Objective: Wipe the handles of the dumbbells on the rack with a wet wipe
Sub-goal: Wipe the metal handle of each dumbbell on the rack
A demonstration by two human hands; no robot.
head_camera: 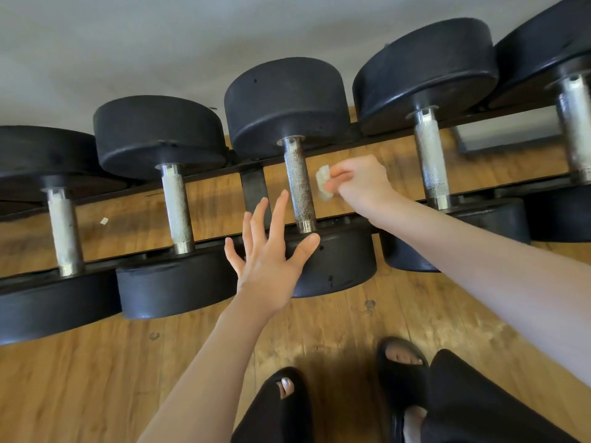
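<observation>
Several black dumbbells lie side by side across the rack's two dark rails point(220, 174). The middle dumbbell point(284, 103) has a knurled, rust-speckled handle point(299, 183). My right hand point(361, 183) pinches a crumpled, dirty-white wet wipe point(323, 186) just right of that handle, a small gap between them. My left hand point(271, 260) is spread flat, fingers straight, over the middle dumbbell's near weight point(335, 263), thumb lying on its top edge. Paler handles stand to the left point(177, 209) and to the right point(431, 164).
A wooden floor point(128, 362) runs under and in front of the rack. My two feet in black open-toe slippers point(401, 362) stand close to the rack at the bottom. A pale wall point(160, 43) is behind the dumbbells. A small white scrap point(104, 221) lies under the rack.
</observation>
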